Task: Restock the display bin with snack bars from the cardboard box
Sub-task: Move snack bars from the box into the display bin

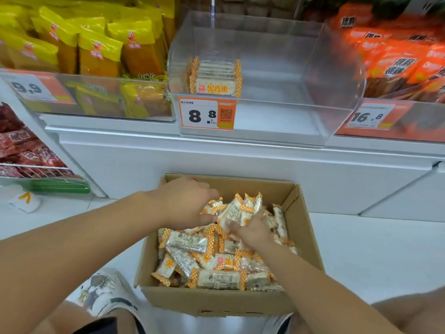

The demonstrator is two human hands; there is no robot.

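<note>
The open brown cardboard box (216, 301) sat on the floor below the clear display bin (262, 75), heaped with loose white snack bars (207, 259) in orange-checked wrappers lying at all angles, while a small upright stack of bars (215, 77) stood at the bin's front left.

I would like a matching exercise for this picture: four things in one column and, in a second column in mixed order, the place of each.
Things:
1. stack of snack bars
2. cardboard box
3. yellow packets
4. price tag 8.8

Places:
A. on the floor, below the shelf
B. on the front wall of the clear display bin
C. inside the clear bin, at its left side
D. in the bin to the left of the clear bin

Pairs: 1-C, 2-A, 3-D, 4-B
</note>
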